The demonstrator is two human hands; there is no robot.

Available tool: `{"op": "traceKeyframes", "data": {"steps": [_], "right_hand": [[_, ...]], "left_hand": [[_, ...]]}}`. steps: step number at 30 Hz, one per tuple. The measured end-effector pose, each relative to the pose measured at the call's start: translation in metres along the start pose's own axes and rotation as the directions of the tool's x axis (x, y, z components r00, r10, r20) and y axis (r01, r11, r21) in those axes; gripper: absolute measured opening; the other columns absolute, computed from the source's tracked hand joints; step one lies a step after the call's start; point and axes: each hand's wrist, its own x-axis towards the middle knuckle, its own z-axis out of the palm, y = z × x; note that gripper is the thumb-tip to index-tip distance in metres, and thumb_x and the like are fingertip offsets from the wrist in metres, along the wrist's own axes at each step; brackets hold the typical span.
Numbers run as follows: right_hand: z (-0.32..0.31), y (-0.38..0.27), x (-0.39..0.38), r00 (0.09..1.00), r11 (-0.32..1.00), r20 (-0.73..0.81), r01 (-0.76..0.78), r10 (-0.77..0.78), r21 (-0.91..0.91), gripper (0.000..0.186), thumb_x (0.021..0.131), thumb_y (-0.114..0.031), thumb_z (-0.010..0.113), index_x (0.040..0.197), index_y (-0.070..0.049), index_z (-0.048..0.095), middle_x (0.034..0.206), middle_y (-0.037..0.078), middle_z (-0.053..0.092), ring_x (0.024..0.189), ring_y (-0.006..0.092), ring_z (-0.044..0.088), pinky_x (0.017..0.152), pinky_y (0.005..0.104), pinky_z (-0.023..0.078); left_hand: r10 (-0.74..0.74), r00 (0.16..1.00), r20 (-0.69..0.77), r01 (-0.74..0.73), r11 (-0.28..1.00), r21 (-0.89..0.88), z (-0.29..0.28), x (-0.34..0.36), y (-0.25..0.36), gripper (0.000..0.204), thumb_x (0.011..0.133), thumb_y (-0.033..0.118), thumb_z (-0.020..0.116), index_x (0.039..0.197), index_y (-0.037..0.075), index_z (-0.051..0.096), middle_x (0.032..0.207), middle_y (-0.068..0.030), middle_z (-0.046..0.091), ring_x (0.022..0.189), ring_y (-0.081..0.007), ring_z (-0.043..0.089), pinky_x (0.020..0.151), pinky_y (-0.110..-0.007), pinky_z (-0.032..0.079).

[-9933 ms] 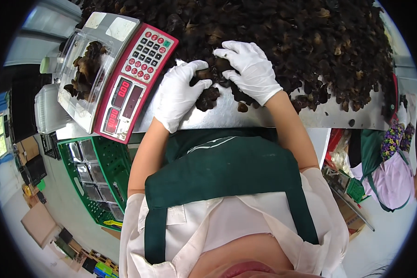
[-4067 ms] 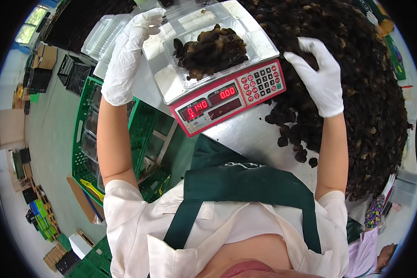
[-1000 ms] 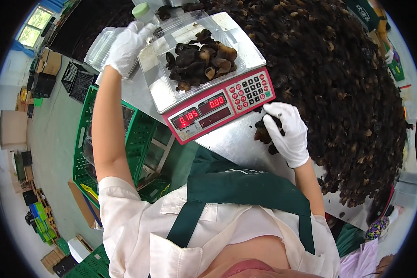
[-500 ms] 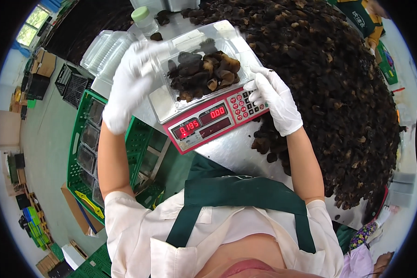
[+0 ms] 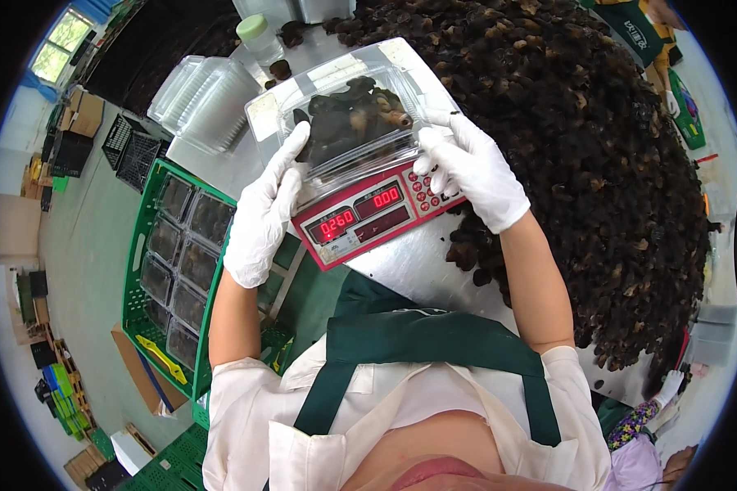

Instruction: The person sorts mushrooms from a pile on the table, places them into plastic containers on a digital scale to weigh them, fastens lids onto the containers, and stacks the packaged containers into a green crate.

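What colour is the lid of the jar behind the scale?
Pale green; the lid shows best in the head view.

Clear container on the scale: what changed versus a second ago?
The clear lid now covers the dark pieces. The left hand moved nearer the body, to the container's left side; the right hand moved up-left to its right side. Unchanged: container on scale.
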Motion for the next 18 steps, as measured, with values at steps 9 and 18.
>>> {"op": "traceKeyframes", "data": {"steps": [9, 18], "right_hand": [[0.000, 0.025, 0.024, 0.995, 0.976, 0.028, -0.103, 0.099, 0.191, 0.029, 0.101, -0.020, 0.056, 0.123, -0.002, 0.057, 0.088, 0.010, 0.071, 0.060, 0.0090, 0.062, 0.051, 0.0206, 0.050], [0.003, 0.036, 0.008, 0.999, 0.976, 0.049, -0.006, -0.005, 0.216, 0.011, 0.097, -0.012, 0.054, 0.104, -0.004, 0.056, 0.083, 0.010, 0.071, 0.060, 0.0088, 0.061, 0.053, 0.0220, 0.050]], "left_hand": [[-0.164, 0.985, -0.047, 0.160, 0.984, -0.079, 0.009, -0.008, 0.006, 0.053, 0.102, 0.008, 0.055, 0.154, 0.019, 0.051, 0.080, 0.0025, 0.064, 0.062, -0.0035, 0.054, 0.056, -0.019, 0.045], [-0.165, 0.978, -0.129, 0.103, 0.916, -0.387, 0.020, -0.021, -0.002, 0.064, 0.102, 0.009, 0.056, 0.162, 0.019, 0.034, 0.081, -0.0026, 0.067, 0.055, -0.0044, 0.058, 0.043, -0.014, 0.038]]}}
